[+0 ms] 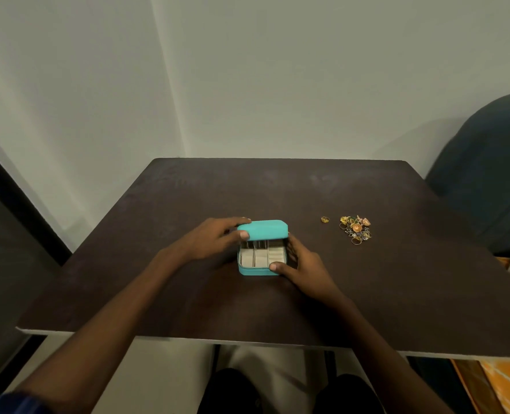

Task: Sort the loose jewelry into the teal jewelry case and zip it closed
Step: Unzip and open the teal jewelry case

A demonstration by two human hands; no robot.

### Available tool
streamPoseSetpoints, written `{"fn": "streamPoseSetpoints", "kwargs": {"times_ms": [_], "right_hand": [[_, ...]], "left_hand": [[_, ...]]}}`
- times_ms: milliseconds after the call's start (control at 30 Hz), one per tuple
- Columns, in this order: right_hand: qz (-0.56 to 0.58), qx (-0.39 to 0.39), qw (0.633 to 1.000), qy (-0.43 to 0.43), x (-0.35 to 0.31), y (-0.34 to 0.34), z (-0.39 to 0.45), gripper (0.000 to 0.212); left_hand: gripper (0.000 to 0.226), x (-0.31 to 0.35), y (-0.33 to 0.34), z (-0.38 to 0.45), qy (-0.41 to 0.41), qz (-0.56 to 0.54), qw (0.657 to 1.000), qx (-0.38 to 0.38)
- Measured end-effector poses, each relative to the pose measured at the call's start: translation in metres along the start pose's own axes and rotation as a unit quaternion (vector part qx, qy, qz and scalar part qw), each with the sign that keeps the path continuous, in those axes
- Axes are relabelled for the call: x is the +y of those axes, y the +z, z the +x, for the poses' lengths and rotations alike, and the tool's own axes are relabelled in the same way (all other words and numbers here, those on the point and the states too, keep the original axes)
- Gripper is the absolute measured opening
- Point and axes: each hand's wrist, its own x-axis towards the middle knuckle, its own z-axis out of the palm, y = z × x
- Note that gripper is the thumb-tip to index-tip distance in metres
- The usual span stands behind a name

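Holding the teal jewelry case (261, 265) at the middle of the dark table (188, 294), the person has both hands on it. The left hand (218, 237) grips the left end of the lid (262, 229), thumb on the front edge, fingers over the top; the lid stands half raised, hinged at the far side. The right hand (303, 264) clasps the base at its near right corner, thumb laid on the front rim. Inside, pale compartments show, and they look empty.

The pile of loose jewelry (356, 229) lies to the right of the case and a little farther from the person, well apart from it, with one small gold piece (325, 219) alone between pile and case. The right hand is clearly nearer to the pile, so it seems the natural one to reach there, once the lid is fully open.
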Motion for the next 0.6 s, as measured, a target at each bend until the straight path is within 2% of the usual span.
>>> {"fn": "streamPoseSetpoints", "kwargs": {"times_ms": [100, 233, 600], "right_hand": [[-0.006, 0.008, 1.000, 0.007, -0.002, 0.000, 0.000, 0.060], [-0.003, 0.006, 1.000, 0.014, -0.004, -0.001, -0.001, 0.069], [0.008, -0.004, 1.000, 0.027, -0.003, 0.000, 0.002, 0.073]], "left_hand": [[0.040, 0.004, -0.004, 0.009, -0.024, -0.054, 0.998, 0.030], [0.049, 0.006, -0.004, 0.023, -0.086, -0.162, 0.981, 0.068], [0.066, 0.011, 0.014, 0.064, -0.191, -0.290, 0.922, 0.172]]}}
